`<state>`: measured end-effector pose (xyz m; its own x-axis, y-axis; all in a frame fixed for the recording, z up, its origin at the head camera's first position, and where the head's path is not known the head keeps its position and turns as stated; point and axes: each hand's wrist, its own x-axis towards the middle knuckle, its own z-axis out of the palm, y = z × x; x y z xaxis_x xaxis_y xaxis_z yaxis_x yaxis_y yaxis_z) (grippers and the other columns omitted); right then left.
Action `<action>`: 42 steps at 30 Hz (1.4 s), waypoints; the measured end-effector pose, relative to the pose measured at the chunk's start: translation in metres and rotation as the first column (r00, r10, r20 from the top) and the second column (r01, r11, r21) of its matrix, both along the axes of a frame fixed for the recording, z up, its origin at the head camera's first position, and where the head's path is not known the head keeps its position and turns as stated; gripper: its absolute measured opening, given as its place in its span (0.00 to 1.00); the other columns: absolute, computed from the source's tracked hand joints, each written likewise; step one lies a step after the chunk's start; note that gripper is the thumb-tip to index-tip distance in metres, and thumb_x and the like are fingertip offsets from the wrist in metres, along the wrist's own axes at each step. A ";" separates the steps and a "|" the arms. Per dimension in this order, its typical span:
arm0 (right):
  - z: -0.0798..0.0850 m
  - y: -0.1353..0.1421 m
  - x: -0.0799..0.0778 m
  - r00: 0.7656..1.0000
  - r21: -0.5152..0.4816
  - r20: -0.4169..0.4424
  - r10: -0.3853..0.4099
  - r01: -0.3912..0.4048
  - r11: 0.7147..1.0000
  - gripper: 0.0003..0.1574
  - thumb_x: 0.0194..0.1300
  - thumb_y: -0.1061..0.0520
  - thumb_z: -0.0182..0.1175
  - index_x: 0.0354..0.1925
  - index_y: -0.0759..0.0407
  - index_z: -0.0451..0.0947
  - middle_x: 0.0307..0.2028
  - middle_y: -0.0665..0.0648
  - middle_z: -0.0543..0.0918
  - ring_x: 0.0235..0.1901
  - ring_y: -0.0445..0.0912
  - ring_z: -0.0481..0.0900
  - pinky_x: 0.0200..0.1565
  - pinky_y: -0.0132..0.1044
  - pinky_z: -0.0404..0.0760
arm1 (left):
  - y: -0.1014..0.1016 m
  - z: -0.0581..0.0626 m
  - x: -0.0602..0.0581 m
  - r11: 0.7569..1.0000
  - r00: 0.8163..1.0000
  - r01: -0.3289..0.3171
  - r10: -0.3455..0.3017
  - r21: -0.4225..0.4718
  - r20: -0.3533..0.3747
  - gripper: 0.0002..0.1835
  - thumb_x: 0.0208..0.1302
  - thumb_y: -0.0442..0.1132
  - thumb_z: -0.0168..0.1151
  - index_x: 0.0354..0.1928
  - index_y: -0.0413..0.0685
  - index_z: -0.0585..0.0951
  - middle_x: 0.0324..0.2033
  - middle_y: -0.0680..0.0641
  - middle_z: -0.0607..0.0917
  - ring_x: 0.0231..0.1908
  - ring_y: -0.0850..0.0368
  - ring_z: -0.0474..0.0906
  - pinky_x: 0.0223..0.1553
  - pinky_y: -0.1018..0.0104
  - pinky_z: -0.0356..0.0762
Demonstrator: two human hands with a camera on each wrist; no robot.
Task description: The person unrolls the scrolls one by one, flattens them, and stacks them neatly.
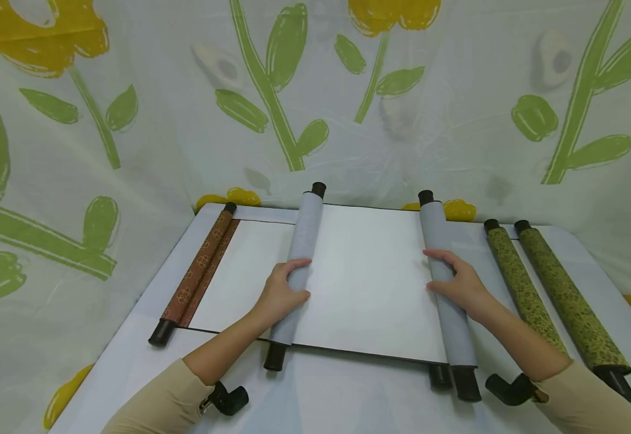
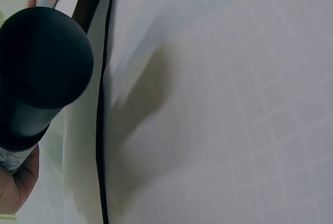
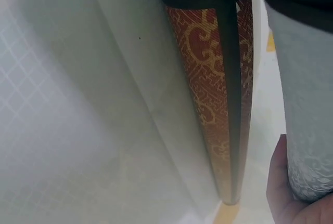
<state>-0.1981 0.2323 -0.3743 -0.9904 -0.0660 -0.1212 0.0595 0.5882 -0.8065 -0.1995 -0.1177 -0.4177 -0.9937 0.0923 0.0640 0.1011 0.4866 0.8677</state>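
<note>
A scroll with grey-blue rolls lies partly unrolled, its blank white sheet (image 1: 372,277) stretched between them. My left hand (image 1: 284,288) grips the left roll (image 1: 307,223), thumb and fingers curled about it. On the other side my right hand (image 1: 459,283) holds the right roll (image 1: 448,328) the same way. The left wrist view has that roll's black end knob (image 2: 47,57) large in front of the left hand (image 2: 15,187). Beside the right roll, in the right wrist view, stands a red-brown patterned roll (image 3: 203,89), mostly hidden from the head view.
Farther left lies another red-brown roll (image 1: 201,265) with white paper running under the grey scroll. Two green-gold patterned rolls (image 1: 527,289) with black knobs lie at the right. A flowered curtain (image 1: 158,120) hangs behind the white table (image 1: 348,398).
</note>
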 end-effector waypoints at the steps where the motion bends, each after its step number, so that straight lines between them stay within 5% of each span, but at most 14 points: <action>1: 0.000 0.001 0.000 1.000 0.002 -0.002 0.005 -0.005 1.000 0.43 0.56 0.65 0.63 0.69 0.58 0.60 0.71 0.68 0.54 0.68 0.66 0.48 0.61 0.66 0.51 | -0.001 0.000 0.000 1.000 1.000 0.002 -0.002 -0.006 -0.006 0.34 0.45 0.28 0.64 0.59 0.57 0.76 0.54 0.39 0.71 0.52 0.43 0.69 0.47 0.48 0.70; 9: -0.001 0.010 0.000 1.000 -0.005 0.008 -0.003 0.003 1.000 0.40 0.56 0.66 0.52 0.68 0.58 0.62 0.70 0.68 0.55 0.66 0.63 0.52 0.55 0.57 0.60 | -0.006 0.000 -0.002 0.999 1.000 0.023 -0.023 -0.027 -0.016 0.26 0.50 0.27 0.55 0.54 0.51 0.71 0.52 0.39 0.71 0.50 0.45 0.68 0.46 0.50 0.68; 14: -0.003 0.011 0.001 1.000 0.000 -0.011 -0.012 0.012 1.000 0.41 0.54 0.66 0.60 0.67 0.61 0.63 0.70 0.69 0.56 0.68 0.65 0.50 0.57 0.59 0.58 | -0.008 0.000 -0.004 0.998 0.998 0.047 -0.048 -0.029 -0.029 0.24 0.52 0.28 0.54 0.54 0.49 0.70 0.53 0.37 0.68 0.51 0.43 0.66 0.49 0.48 0.67; 23: -0.001 0.006 0.003 0.999 0.044 -0.042 -0.004 0.006 0.999 0.46 0.50 0.60 0.71 0.66 0.62 0.64 0.68 0.71 0.58 0.68 0.67 0.50 0.61 0.65 0.52 | -0.013 -0.002 -0.005 0.998 1.000 -0.001 0.003 -0.058 0.030 0.30 0.44 0.39 0.76 0.52 0.56 0.73 0.56 0.40 0.64 0.54 0.41 0.67 0.52 0.46 0.65; 32: -0.002 0.005 0.000 0.999 0.062 -0.030 -0.022 0.024 0.998 0.44 0.52 0.63 0.68 0.66 0.61 0.64 0.69 0.70 0.57 0.67 0.68 0.49 0.61 0.67 0.50 | -0.015 0.000 -0.005 0.998 1.000 0.007 -0.008 -0.060 -0.025 0.27 0.48 0.28 0.60 0.53 0.53 0.74 0.54 0.37 0.65 0.54 0.39 0.66 0.49 0.45 0.68; 42: -0.004 0.010 0.000 1.000 0.056 -0.021 0.005 -0.004 0.998 0.40 0.56 0.67 0.57 0.67 0.60 0.62 0.69 0.70 0.55 0.68 0.67 0.48 0.60 0.65 0.53 | -0.021 0.000 -0.003 0.997 0.999 0.034 -0.033 -0.069 0.022 0.33 0.54 0.30 0.53 0.65 0.59 0.71 0.53 0.36 0.64 0.52 0.42 0.65 0.45 0.52 0.68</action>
<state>-0.1983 0.2425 -0.3786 -0.9925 -0.0638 -0.1043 0.0406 0.6327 -0.7733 -0.2025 -0.1392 -0.4173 -0.9910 0.1289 0.0354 0.1004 0.5426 0.8340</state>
